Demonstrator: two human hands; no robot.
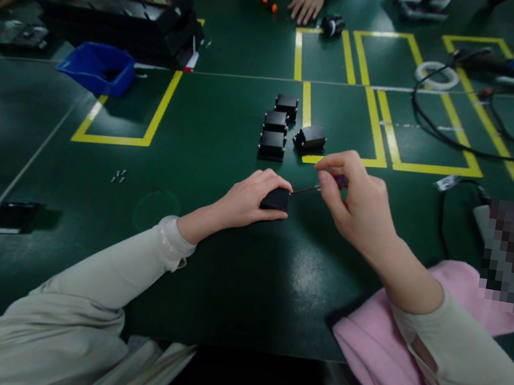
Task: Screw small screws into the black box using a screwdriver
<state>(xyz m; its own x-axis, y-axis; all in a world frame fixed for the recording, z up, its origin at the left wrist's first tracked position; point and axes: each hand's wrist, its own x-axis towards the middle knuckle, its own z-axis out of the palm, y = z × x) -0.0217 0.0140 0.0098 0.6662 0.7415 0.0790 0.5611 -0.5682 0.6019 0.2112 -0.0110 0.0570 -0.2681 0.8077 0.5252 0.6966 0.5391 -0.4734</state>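
Observation:
My left hand [249,199] is closed around a small black box [276,199] and presses it onto the green table [206,145]. My right hand [356,198] pinches a small screwdriver [309,190] with a dark handle; its thin metal tip touches the box's right side. Just beyond them stand several more small black boxes [275,131], three in a column and one box [311,138] tilted to their right.
A blue bin [96,67] and a black tray [120,11] sit far left. Yellow tape outlines [374,130] mark the table. Black cables [465,138] lie far right, a pink cloth [373,347] near right. Tiny screws [118,176] lie left. Other people's hands [307,4] rest at the far edge.

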